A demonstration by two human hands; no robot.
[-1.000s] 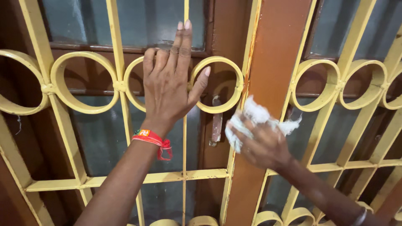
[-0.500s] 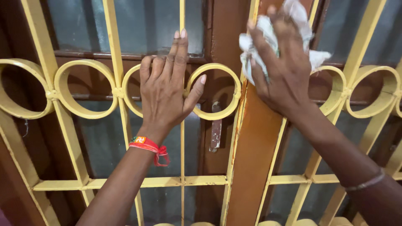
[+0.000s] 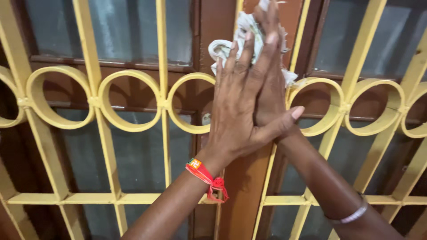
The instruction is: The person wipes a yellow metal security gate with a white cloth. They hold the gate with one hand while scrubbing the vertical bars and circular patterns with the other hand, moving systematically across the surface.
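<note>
Mostly hidden, right hand lies under spread left hand; both press white cloth against brown post; cloth's top is cut off; right-hand grip cannot be told

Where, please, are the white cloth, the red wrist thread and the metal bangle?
white cloth (image 3: 222, 46), head view, bunched left edge.
red wrist thread (image 3: 205, 174), head view, band across the left wrist.
metal bangle (image 3: 353, 216), head view, band on the right wrist.

No packages, labels, signs, screens.
</note>
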